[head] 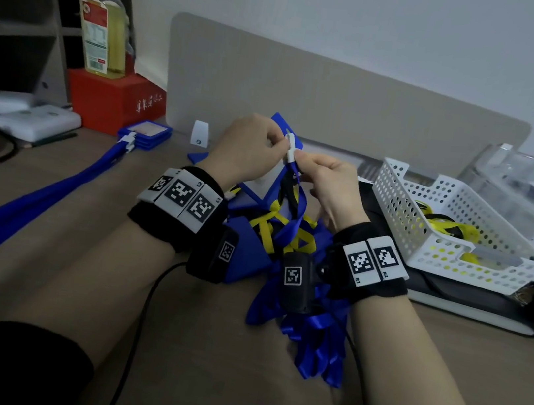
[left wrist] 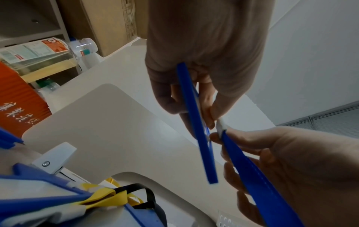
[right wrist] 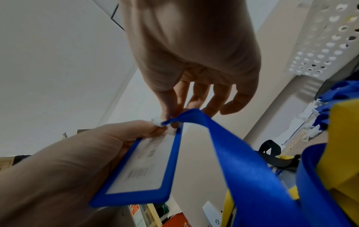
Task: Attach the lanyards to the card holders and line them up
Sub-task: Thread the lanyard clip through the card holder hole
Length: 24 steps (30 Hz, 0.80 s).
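Hands (head: pixel 290 162) meet mid-air — left grips card holder (right wrist: pixel 143 167), right pinches lanyard clip (head: pixel 290 148).

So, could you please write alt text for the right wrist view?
Two hands meet over a blue-framed card holder: the left hand holds it while the right hand pinches the white clip of a blue lanyard at its top edge.
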Motion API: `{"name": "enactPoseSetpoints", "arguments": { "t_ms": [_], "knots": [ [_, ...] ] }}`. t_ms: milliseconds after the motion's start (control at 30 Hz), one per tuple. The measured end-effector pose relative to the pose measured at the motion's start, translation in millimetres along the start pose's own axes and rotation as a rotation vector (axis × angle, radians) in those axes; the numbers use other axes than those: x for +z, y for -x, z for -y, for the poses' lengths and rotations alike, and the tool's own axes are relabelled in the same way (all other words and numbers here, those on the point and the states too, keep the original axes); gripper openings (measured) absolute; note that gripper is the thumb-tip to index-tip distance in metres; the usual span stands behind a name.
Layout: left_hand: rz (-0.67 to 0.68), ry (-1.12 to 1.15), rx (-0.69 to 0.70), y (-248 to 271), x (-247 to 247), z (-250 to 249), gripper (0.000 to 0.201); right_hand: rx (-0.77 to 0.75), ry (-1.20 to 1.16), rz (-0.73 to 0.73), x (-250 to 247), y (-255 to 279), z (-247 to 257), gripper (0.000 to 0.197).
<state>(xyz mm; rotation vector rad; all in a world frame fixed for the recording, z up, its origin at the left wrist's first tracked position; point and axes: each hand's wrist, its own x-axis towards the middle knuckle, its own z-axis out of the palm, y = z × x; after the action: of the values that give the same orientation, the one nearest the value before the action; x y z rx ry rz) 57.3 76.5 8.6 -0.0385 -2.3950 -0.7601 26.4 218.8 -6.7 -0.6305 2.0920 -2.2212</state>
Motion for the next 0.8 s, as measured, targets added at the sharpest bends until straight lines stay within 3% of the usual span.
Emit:
{"name": "enactPoseSetpoints", "arguments": {
  "t_ms": [300,500,633,800],
  "knots": [
    [0.08,-0.342,0.121,0.8,-3.0,0.5,0.029,-0.135,0.154,0.006,6.3,-0.9,-5.2,0.009],
    [0.112,-0.469,0.179,2.4,-5.2,-0.7,0.029,-0.194,0.443,-0.028,5.7,-6.3,-8.7,0.019],
    [0.114,-0.54,0.167,4.5,-4.1,-5.7,0.027,-0.297,0.79,-0.06,9.1,-6.4,-6.1,0.024],
    [0.128,-0.536,0.178,5.4,-3.8,-5.7,0.028,-0.319,0.915,-0.001,9.7,-7.1,-4.0,0.019]
  ]
}}
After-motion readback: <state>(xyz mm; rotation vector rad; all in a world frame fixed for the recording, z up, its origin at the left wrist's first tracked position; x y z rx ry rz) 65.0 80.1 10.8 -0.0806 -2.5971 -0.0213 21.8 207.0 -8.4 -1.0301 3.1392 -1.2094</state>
